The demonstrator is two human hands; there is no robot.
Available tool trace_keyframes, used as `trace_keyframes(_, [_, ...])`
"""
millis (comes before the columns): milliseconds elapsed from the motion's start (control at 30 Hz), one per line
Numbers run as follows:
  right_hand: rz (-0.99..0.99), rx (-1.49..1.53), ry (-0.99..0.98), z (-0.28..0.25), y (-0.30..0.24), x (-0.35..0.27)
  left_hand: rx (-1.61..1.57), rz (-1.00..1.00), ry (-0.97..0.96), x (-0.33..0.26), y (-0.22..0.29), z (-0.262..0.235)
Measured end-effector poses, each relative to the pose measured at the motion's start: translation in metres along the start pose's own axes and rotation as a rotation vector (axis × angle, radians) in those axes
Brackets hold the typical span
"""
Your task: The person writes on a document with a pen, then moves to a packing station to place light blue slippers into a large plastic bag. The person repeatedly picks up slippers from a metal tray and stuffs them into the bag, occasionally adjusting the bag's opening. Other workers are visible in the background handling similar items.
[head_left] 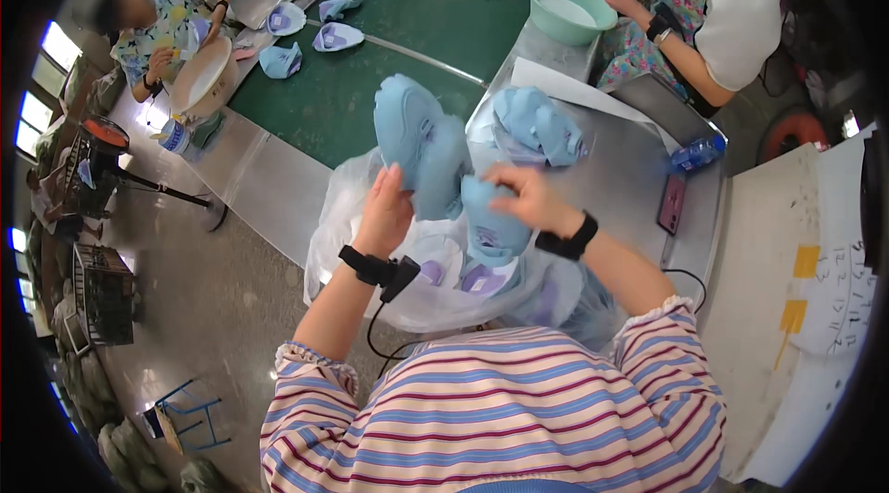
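Note:
My left hand [385, 213] is closed on light blue shoe uppers [407, 123], held upright over a clear plastic bag [335, 215]. They overlap, so I cannot tell how many there are. My right hand [539, 200] pinches the top edge of another blue shoe upper [495, 236], just right of the first ones. Inside the bag lie pieces with purple insides [482, 280]. A small pile of blue uppers [537, 123] rests on the metal tabletop beyond my right hand.
Several uppers [337, 37] lie on the green belt [412, 12]. At the far right a person works beside a mint-green basin [569, 12]; another person sits far left by a pale basin [202, 76]. A phone [673, 204] and a blue bottle [698, 153] are at right.

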State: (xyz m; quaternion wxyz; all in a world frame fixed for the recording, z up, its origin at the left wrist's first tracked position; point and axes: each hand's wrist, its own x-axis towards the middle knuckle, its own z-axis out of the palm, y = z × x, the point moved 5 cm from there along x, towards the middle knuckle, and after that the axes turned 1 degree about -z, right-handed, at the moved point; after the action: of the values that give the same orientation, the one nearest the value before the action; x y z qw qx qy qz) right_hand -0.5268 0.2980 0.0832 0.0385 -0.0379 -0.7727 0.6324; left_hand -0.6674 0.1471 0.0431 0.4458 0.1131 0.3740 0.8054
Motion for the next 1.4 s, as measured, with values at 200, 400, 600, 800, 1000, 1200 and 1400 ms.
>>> trace_keyframes(200, [-0.376,-0.335,0.163,-0.002,-0.019,-0.015,-0.224,-0.009,0.014,0.010,-0.001,-0.006])
trace_keyframes(400, [-0.308,-0.217,0.040,0.004,-0.028,-0.012,-0.142,-0.193,-0.122,0.008,-0.018,0.019])
trace_keyframes(600, [-0.206,-0.069,0.111,-0.040,-0.018,-0.007,0.401,-0.367,-0.258,0.022,-0.024,0.052])
trace_keyframes(800, [-0.050,0.407,0.394,-0.124,0.044,-0.047,1.081,0.210,-0.164,0.099,-0.021,0.103])
trace_keyframes(1000, [0.292,0.463,0.451,-0.212,0.083,-0.145,1.398,0.161,-0.477,0.044,-0.033,0.068])
trace_keyframes(1200, [0.540,0.016,0.521,-0.250,0.116,-0.197,1.947,-0.460,-0.780,-0.047,-0.103,-0.041])
trace_keyframes(1400, [-0.075,0.492,0.414,-0.177,-0.020,-0.093,2.082,-0.147,-0.631,-0.074,-0.160,-0.048])
